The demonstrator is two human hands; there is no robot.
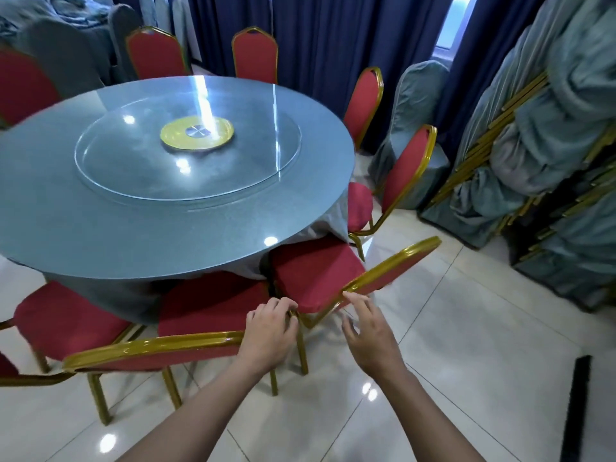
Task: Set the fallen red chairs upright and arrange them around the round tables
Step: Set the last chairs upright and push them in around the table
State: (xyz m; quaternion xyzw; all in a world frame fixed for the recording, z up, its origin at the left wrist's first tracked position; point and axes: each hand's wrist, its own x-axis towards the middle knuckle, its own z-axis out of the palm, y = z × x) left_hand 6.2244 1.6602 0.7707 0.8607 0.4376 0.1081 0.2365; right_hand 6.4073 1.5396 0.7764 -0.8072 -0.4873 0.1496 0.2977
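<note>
A round blue table (100,235) with a glass turntable (266,151) fills the upper left. Several upright red chairs with gold frames ring it. Directly before me a red chair (310,275) stands with its seat partly under the tablecloth and its backrest (393,268) toward me. My left hand (270,335) grips the near left corner of that seat's frame, fingers curled over it. My right hand (370,331) hovers just below the backrest's lower end, fingers spread, fingertips touching or nearly touching the gold rim. Another red chair (206,305) stands close on the left.
Stacked chairs draped in teal covers (540,155) crowd the right side, and a covered chair (416,105) stands by dark blue curtains (320,38). White glossy floor tiles (466,328) lie open to my right. A dark strip (576,405) lies on the floor at lower right.
</note>
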